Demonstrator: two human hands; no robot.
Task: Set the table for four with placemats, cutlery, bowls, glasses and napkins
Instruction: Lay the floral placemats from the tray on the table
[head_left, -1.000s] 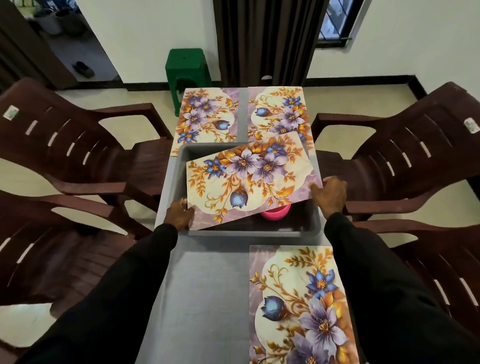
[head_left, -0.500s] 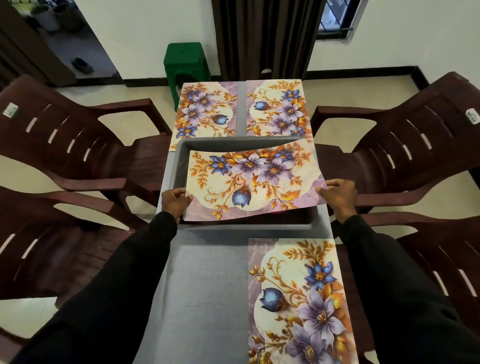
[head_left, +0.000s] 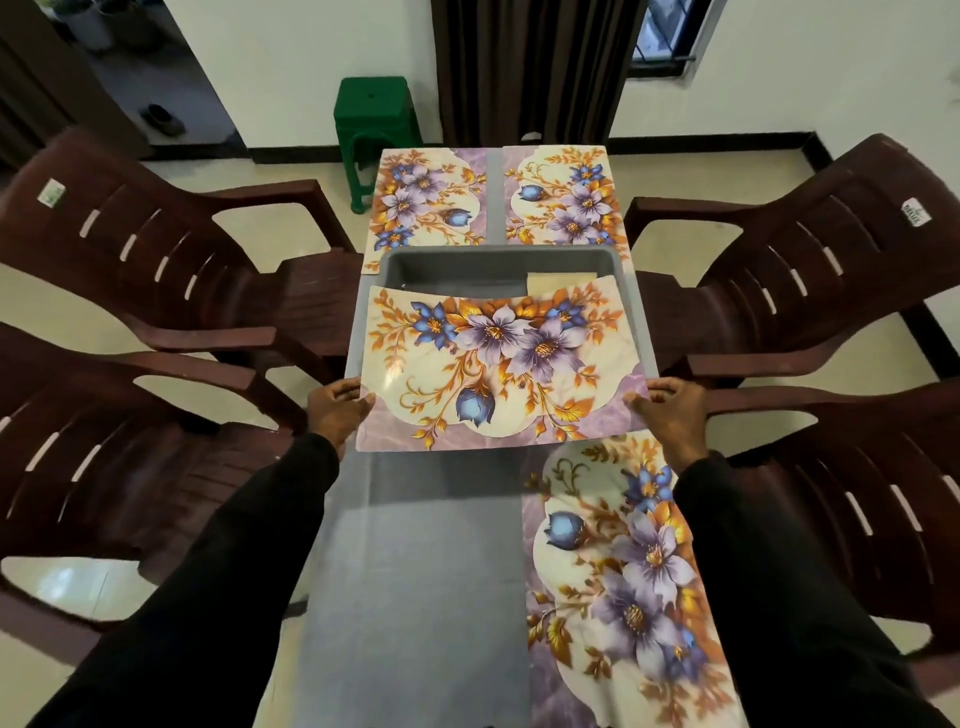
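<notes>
Left hand (head_left: 335, 410): thumb on top, pinching the placemat (head_left: 498, 364) at its left edge | Placemat: level over the near rim of the grey tub (head_left: 498, 265), gripped at both short edges to limit sag; judged bound for the bare near-left table (head_left: 415, 571) | Right hand (head_left: 670, 415): pinching the right edge | Change: placemat drawn nearer, tilt removed, tub's far interior uncovered.

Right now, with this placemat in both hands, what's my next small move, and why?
Probably lay the held placemat on the bare near-left part of the table, beside the near-right placemat. Your left hand and right hand grip its ends over the grey bin; the far-left placemat and far-right placemat are already down.
</notes>
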